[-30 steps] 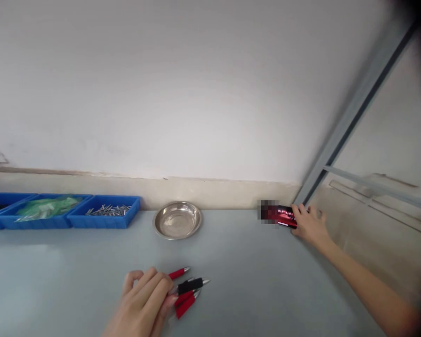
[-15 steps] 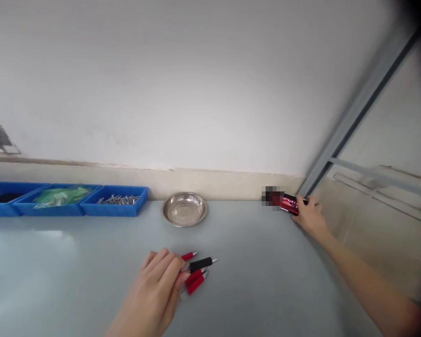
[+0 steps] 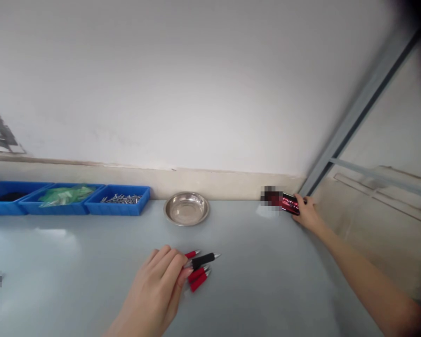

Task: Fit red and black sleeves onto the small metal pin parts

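In the head view, the black-gripped pen [image 3: 203,260] is lying just to the right of the left hand [image 3: 159,276], low in the middle of the frame. Its long axis is running out from the fingertips, its metal tip pointing right and slightly up the frame. The left hand is the nearer one by far; the right hand [image 3: 308,214] is reaching well apart, at the right of the frame. The left thumb and fingers are closing in a narrow pinch on the pen's rear end, whose end they are hiding. Red-gripped pens [image 3: 199,281] are lying close about it, above and below in the frame, pointing much the same way. The right hand is gripping the right end of a dark phone [image 3: 290,203] with a red screen, thumb below and fingers above; whether it is lifting clear of the table [image 3: 252,267], I cannot tell.
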The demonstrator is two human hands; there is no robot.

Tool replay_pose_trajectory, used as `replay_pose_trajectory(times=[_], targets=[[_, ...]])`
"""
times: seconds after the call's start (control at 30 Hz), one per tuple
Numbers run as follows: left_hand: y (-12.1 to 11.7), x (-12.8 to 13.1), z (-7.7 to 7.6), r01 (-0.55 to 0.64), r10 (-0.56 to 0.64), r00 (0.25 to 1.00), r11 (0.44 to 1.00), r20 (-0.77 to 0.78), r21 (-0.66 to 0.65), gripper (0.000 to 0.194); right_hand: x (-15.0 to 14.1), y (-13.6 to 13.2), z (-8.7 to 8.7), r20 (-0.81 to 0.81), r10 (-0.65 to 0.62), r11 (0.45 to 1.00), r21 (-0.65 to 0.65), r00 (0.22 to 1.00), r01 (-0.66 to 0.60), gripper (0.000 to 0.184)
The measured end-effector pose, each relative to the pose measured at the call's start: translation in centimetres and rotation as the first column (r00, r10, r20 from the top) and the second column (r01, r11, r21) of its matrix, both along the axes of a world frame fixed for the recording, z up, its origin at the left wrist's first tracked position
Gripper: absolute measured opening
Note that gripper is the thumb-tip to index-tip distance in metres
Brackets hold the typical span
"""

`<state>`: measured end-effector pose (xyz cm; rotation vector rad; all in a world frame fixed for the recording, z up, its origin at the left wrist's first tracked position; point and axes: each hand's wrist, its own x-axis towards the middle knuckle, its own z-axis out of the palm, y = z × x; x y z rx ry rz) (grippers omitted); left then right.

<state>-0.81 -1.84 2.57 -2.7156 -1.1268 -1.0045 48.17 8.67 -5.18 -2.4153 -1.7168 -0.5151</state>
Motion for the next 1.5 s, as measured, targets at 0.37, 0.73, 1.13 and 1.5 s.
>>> replay_pose_trajectory(times=[0.37,0.73,1.13,1.5], targets=[[0.2,0.0,-0.7,0.025,-0.024,0.999,1.0,0.039,-0.012,0.019,-0.1,0.1,0.9,-0.06,0.016,1.0,0.0,0.998,-0.016,0.072],[0.3,-0.1,-0.9,0.028,-0.027,0.999,0.999,0.019,-0.034,0.017,0.4,0.1,1.0,-0.121,-0.005,1.0,0.009,0.993,0.006,0.074],[0.6,0.0,-1.1,-0.028,0.025,0.998,0.998,-0.058,-0.061,0.025,-6.8,-3.6,6.3,-0.121,-0.033,0.942,0.329,0.992,0.071,0.059],[1.6,-0.3,-1.7,-0.114,0.112,0.993,0.976,-0.023,-0.185,0.031,-26.8,-7.4,7.6,-0.805,0.546,0.732,0.323,0.233,-0.6,0.037]])
